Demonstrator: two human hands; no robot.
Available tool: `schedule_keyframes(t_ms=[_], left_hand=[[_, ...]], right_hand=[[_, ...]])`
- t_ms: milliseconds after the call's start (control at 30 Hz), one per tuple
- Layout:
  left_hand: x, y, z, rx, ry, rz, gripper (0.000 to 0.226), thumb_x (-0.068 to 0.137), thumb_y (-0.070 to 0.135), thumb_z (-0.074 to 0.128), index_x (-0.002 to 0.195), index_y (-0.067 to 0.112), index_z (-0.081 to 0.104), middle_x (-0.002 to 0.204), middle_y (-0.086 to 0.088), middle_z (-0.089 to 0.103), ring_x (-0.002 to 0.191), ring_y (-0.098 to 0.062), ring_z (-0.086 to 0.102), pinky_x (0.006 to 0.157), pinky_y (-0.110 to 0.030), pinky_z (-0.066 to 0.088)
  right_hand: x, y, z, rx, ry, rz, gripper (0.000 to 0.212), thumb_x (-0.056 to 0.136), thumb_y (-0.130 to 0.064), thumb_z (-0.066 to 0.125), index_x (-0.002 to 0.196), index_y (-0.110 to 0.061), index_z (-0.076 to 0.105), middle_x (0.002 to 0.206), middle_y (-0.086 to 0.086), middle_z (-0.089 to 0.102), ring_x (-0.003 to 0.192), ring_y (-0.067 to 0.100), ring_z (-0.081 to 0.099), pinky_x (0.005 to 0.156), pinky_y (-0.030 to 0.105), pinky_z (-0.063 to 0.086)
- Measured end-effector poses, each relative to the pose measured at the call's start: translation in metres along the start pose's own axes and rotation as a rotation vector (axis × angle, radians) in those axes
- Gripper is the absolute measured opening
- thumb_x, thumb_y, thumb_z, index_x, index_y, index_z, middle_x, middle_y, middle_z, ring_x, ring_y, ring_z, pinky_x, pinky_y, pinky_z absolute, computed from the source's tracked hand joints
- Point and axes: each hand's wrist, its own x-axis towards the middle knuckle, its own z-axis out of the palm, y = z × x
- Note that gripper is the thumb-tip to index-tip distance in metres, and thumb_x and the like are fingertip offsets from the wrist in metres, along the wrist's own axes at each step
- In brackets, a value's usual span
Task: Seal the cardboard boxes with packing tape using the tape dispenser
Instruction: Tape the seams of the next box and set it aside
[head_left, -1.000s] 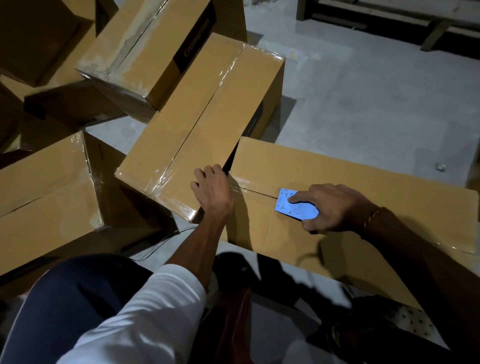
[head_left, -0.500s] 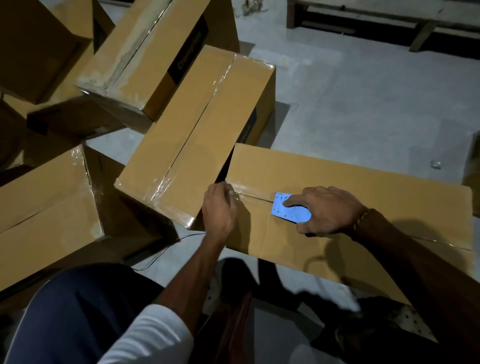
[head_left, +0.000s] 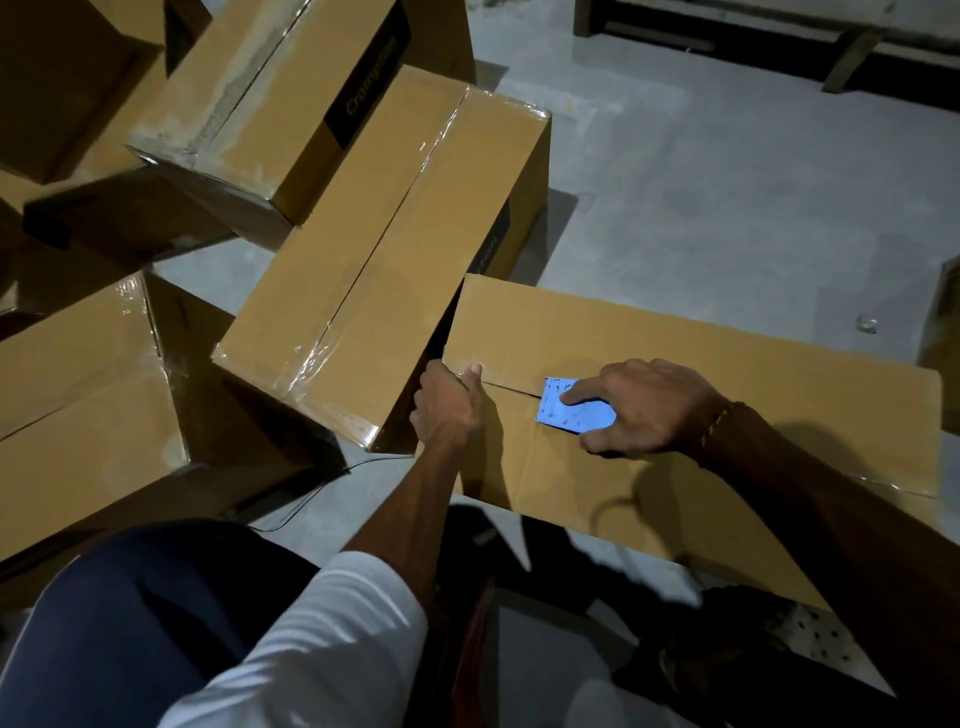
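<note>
The left hand (head_left: 449, 408) grips the near box's (head_left: 701, 364) left end at the flap seam. The right hand (head_left: 647, 408) holds what may be a blue tape dispenser (head_left: 569, 413) on that seam.

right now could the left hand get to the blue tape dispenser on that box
Probably yes: the left hand grips the box end, and bare cardboard lies between it and the tape dispenser under the right hand.

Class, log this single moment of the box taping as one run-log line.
stage: taping seam | left hand: grips box end | right hand: holds blue tape dispenser on seam | neighbouring box: already taped
</note>
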Motion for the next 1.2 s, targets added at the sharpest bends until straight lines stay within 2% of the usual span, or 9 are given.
schedule_keyframes(t_ms=[100, 200, 367, 500, 567, 733, 867, 1033, 1200], left_hand=[[-0.001, 0.0, 0.006, 0.102, 0.025, 0.009, 0.048, 0.102, 0.051, 0.044, 0.13, 0.012, 0.044, 0.134, -0.011, 0.05, 0.124, -0.031, 0.048, 0.1, -0.047, 0.039], [-0.001, -0.001, 0.007, 0.175, 0.025, 0.039, 0.049, 0.104, 0.05, 0.038, 0.134, 0.012, 0.039, 0.135, -0.012, 0.045, 0.124, -0.031, 0.044, 0.099, -0.046, 0.036], [0.003, -0.006, 0.011, 0.206, 0.03, 0.06, 0.049, 0.103, 0.051, 0.038, 0.133, 0.012, 0.039, 0.132, -0.012, 0.045, 0.121, -0.031, 0.045, 0.098, -0.047, 0.038], [0.005, -0.009, 0.015, 0.203, 0.063, 0.098, 0.056, 0.103, 0.052, 0.039, 0.14, 0.01, 0.036, 0.137, -0.015, 0.045, 0.125, -0.033, 0.045, 0.1, -0.047, 0.039], [0.005, -0.013, 0.017, 0.199, 0.086, 0.135, 0.065, 0.104, 0.05, 0.038, 0.151, 0.006, 0.027, 0.145, -0.018, 0.041, 0.132, -0.035, 0.043, 0.108, -0.05, 0.037], [-0.027, -0.02, 0.039, 0.379, 0.236, 0.37, 0.071, 0.105, 0.047, 0.029, 0.157, 0.002, 0.013, 0.163, -0.025, 0.013, 0.151, -0.04, 0.013, 0.122, -0.055, 0.015], [-0.071, -0.008, 0.071, 0.463, 0.099, 0.58, 0.074, 0.105, 0.053, 0.016, 0.159, 0.004, 0.002, 0.166, -0.021, -0.01, 0.154, -0.034, -0.011, 0.125, -0.052, 0.004], [-0.114, 0.016, 0.117, 0.596, -0.052, 0.919, 0.075, 0.103, 0.057, 0.022, 0.16, 0.009, 0.013, 0.168, -0.014, -0.002, 0.155, -0.03, -0.004, 0.123, -0.052, 0.012], [-0.117, 0.02, 0.122, 0.669, -0.072, 0.97, 0.075, 0.102, 0.062, 0.02, 0.16, 0.015, 0.015, 0.168, -0.009, -0.002, 0.155, -0.024, -0.004, 0.123, -0.054, 0.01]], right_hand=[[0.007, 0.005, -0.002, 0.021, -0.019, 0.01, 0.061, 0.074, -0.06, 0.06, 0.133, -0.049, 0.05, 0.122, -0.005, 0.063, 0.108, 0.023, 0.057, 0.088, 0.034, 0.045], [0.007, 0.012, -0.005, 0.037, -0.043, 0.011, 0.061, 0.071, -0.06, 0.061, 0.13, -0.05, 0.051, 0.118, -0.008, 0.066, 0.104, 0.021, 0.058, 0.088, 0.033, 0.045], [-0.027, 0.045, -0.005, -0.086, -0.1, 0.029, 0.061, 0.078, -0.061, 0.066, 0.136, -0.05, 0.049, 0.14, -0.012, 0.054, 0.126, 0.017, 0.05, 0.104, 0.031, 0.037], [-0.085, 0.093, -0.004, -0.226, -0.212, 0.113, 0.062, 0.084, -0.066, 0.06, 0.14, -0.052, 0.04, 0.134, -0.01, 0.056, 0.117, 0.016, 0.056, 0.094, 0.031, 0.045], [-0.103, 0.103, 0.006, -0.231, -0.217, 0.138, 0.062, 0.087, -0.065, 0.057, 0.143, -0.05, 0.037, 0.131, -0.009, 0.054, 0.113, 0.014, 0.056, 0.089, 0.03, 0.047], [-0.112, 0.111, 0.022, -0.19, -0.16, 0.147, 0.063, 0.086, -0.065, 0.057, 0.143, -0.049, 0.036, 0.13, -0.007, 0.053, 0.114, 0.017, 0.055, 0.084, 0.03, 0.044], [-0.109, 0.116, 0.019, -0.188, -0.125, 0.137, 0.063, 0.085, -0.062, 0.062, 0.143, -0.051, 0.039, 0.132, -0.007, 0.055, 0.118, 0.019, 0.055, 0.087, 0.031, 0.041], [-0.109, 0.119, 0.022, -0.139, -0.107, 0.138, 0.061, 0.082, -0.061, 0.065, 0.139, -0.05, 0.045, 0.132, -0.006, 0.057, 0.116, 0.019, 0.056, 0.087, 0.032, 0.041], [-0.11, 0.122, 0.024, -0.128, -0.099, 0.127, 0.062, 0.083, -0.06, 0.065, 0.14, -0.047, 0.046, 0.139, -0.008, 0.054, 0.121, 0.018, 0.054, 0.082, 0.028, 0.035]])
